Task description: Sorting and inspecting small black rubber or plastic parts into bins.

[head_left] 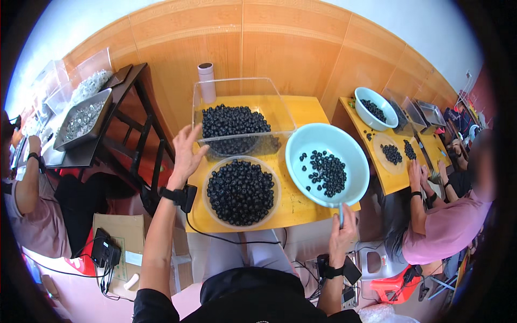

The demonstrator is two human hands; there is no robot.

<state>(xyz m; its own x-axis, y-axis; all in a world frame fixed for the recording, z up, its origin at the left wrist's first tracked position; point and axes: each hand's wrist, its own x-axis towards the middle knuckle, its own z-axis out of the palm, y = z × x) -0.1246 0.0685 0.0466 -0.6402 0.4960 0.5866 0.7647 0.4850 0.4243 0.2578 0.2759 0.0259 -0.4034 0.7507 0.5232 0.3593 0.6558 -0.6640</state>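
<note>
The light blue round plastic bowl [353,161] is tipped up on the right side of the small yellow wooden table [301,207], and a bunch of small dark round berries [325,172] sits inside it. The right hand [342,230] is below the near rim of this bowl, with its fingers closed on the rim to hold it. The left hand [186,151] is up at the left side of the table, fingers spread wide, touching the near left corner of the clear square plastic box [242,89]. That box is at the back of the table and has a heap of the same dark berries in it. Just in front of the box is a clear round plastic bowl [211,207], full of dark berries, right beside the blue bowl. A white tube-shaped bottle [207,82] stands behind the box by the wooden wall. To the left is a dark metal rack [141,116] with a grey metal tray [102,110] of small pale bits on it. To the right is another yellow table [396,180] with a second light blue bowl [363,97] of berries, and another person in a pink shirt [444,229] sits there with both hands on it.
</note>
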